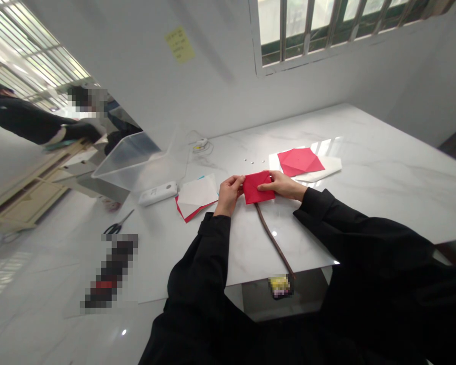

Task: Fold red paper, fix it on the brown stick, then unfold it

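Between my two hands is a small folded red paper envelope (255,188), raised just above the white marble-patterned table. My left hand (230,194) pinches its left edge. My right hand (283,185) grips the right side, thumb lying across the front. Below the envelope a thin brown stick (272,238) runs down to the table's front edge; its upper end is hidden behind the paper. Beyond my right hand, another creased red paper (301,161) lies on white sheets (327,167). Left of my left hand sits a stack of white paper (197,190) with red paper underneath.
Scissors (118,225) lie at the left, near a pixelated dark object (110,274). A white power strip (158,193) rests before a clear plastic bin (133,159). Several tiny shiny beads (252,162) are scattered behind the envelope. Other people (26,116) are at the far left.
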{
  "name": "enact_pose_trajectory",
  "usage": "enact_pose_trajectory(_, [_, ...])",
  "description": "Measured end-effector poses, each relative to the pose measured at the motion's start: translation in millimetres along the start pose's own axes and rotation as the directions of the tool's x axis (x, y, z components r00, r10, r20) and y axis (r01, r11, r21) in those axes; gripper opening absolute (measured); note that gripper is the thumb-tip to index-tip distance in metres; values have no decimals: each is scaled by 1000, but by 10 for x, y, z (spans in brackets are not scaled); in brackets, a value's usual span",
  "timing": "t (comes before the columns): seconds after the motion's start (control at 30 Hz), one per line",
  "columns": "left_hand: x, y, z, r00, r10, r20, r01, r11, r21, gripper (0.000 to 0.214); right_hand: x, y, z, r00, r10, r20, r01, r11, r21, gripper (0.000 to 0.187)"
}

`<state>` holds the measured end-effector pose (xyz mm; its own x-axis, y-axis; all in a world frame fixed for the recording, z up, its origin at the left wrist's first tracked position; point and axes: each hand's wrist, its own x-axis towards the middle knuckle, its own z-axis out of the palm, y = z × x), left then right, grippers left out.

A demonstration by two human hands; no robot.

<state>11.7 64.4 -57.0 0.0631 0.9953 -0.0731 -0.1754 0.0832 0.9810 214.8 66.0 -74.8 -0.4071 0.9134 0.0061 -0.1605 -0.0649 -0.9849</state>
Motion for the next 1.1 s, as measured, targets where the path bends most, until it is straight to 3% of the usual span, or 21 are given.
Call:
enact_pose_trajectory(0.43, [11, -32, 42, 994, 79, -70, -77, 996, 37, 36, 2, 7, 13, 999, -32, -4, 32, 998, -49, 34])
enact_pose_trajectory(0.83, [-17, -48, 81, 997, 62, 54, -66, 995, 74, 40, -19, -19, 42, 1000, -22, 11, 22, 999, -43, 37])
enact_pose_trajectory(1.1, [6, -49, 69, 995, 99, -16, -98, 994, 55, 37, -24, -32, 49, 1000, -24, 14, 25, 999, -40, 36])
